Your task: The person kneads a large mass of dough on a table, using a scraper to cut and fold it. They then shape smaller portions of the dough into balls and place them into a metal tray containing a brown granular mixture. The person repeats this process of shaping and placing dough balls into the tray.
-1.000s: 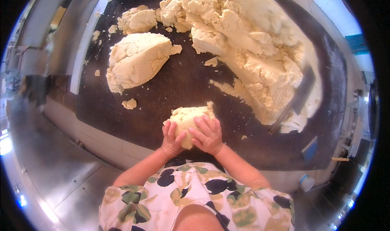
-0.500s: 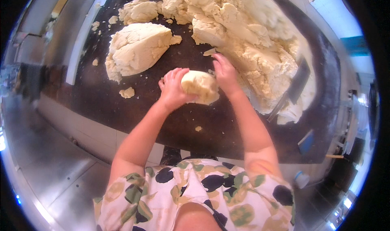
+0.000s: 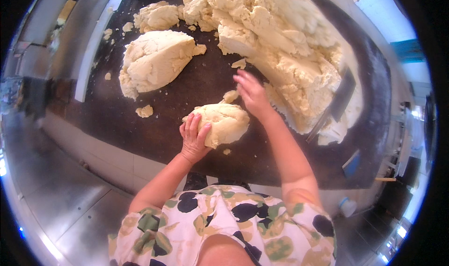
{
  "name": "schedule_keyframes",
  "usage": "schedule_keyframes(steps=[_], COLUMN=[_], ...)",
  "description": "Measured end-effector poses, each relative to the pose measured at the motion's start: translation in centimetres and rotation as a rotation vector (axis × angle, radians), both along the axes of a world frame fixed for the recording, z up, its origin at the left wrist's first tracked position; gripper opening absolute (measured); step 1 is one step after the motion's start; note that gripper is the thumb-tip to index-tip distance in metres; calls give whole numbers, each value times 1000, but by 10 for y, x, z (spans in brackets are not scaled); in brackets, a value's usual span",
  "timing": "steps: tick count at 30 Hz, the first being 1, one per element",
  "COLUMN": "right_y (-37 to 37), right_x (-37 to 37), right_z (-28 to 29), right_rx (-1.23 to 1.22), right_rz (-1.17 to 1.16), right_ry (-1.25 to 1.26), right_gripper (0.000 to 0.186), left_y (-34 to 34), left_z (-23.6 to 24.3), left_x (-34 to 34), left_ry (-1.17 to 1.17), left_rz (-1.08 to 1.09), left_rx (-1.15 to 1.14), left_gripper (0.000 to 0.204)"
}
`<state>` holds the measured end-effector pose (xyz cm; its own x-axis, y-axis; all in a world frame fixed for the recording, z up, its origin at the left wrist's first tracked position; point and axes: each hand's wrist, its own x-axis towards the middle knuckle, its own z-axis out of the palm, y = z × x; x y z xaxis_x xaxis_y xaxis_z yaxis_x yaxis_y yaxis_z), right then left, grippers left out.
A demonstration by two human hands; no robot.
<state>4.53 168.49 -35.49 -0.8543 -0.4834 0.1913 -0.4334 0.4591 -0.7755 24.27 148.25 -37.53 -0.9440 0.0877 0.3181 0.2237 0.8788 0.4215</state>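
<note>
I've got the small dough lump (image 3: 223, 123) sitting near the front edge of the dark worktop (image 3: 187, 86). The left hand (image 3: 193, 137) cups its near side, fingers curled onto the dough, holding it steady. The right hand (image 3: 252, 94) is off the lump, fingers spread loose and open, just beyond it and reaching toward the big dough mass (image 3: 285, 46), with a small scrap (image 3: 230, 96) lying beside it.

To my eye, doing this well means keeping the left palm firm so the lump doesn't slide, and pulling only a modest piece from the mass, pressing it in rather than laying it on top.

Further out: a medium dough chunk (image 3: 156, 60) at back left, a crumb (image 3: 145, 111) nearer. A metal scraper (image 3: 339, 102) stands stuck in the mass at right. Packages? Only a small white bottle (image 3: 347, 206) with a blue cap, low at right; its label is too small to tell.
</note>
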Motion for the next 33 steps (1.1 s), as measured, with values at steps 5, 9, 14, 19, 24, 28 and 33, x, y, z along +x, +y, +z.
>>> schedule_keyframes(steps=[5, 9, 14, 19, 24, 28, 33], right_y=[-15, -17, 18, -5, -32, -38, -27], right_x=[-52, -45, 17, 82, -3, -44, -20], right_z=[-34, -11, 28, 25, -3, -12, -23], right_rx=[415, 197, -28, 55, -97, -128, -110], right_rz=[-96, 163, 46, -66, -196, -289, -95], right_ry=[196, -468, -238, 199, 66, -302, -90], right_gripper=[33, 34, 40, 41, 35, 38, 38], left_y=[5, 5, 4, 1, -4, -8, -21], left_z=[-3, 0, 27, 38, 27, 35, 9], left_x=[-8, -12, -43, -103, -179, -227, -182], left_ry=[25, -1, -51, -102, -518, -576, -473], left_rz=[12, 24, 21, 20, 160, 193, 55], left_rx=[30, 47, 83, 113, 247, 201, 303], left_gripper=[86, 88, 92, 92, 87, 90, 86])
